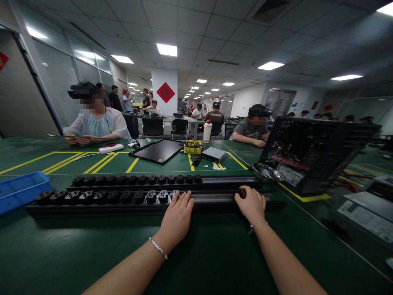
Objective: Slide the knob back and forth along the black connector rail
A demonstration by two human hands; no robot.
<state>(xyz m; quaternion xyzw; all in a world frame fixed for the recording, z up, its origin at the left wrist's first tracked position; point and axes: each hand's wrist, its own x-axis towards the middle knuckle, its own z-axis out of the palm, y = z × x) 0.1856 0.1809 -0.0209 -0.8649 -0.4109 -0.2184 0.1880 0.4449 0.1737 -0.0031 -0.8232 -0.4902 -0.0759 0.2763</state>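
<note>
While the right grip pinches a module at the rail, a slack pinch could drop it, or a swing toward one o'clock knock the bowl. At its nine o'clock, the left grip, fingers together, meets the row; its hold I cannot tell.

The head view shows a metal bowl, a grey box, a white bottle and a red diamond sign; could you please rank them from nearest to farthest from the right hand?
1. Metal bowl: beyond the right hand, slightly right.
2. Grey box: farther away, leftward.
3. White bottle: behind the box, slightly left.
4. Red diamond sign: on the background pillar.
</note>
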